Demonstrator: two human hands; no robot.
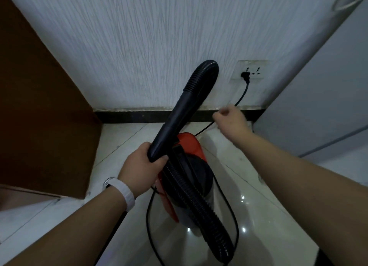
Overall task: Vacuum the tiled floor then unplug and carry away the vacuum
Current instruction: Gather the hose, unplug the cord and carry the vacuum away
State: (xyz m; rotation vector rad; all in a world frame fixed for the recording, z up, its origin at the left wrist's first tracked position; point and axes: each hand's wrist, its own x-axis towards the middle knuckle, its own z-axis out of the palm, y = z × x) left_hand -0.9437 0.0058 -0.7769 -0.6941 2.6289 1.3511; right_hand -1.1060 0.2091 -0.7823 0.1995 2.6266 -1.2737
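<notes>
our left hand (pixel 139 166), nearest us, hung over the tiled floor (pixel 249 186), where the red-and-black canister vacuum (pixel 191 172) sat near the wall, and it gripped the black suction tube (pixel 179 114). our right hand (pixel 229 120) had its fingers curled round the power cord (pixel 242 95). we judged vacuuming done and unplugging in hand; next we needed a straight pull at the plug (pixel 245 74), seated in the wall socket (pixel 251 70).

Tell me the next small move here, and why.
Probably raise the right hand along the cord to the plug and pull it out: the plug sits in the wall socket, that hand is just below it, and the left hand grips the vacuum's tube.
</notes>
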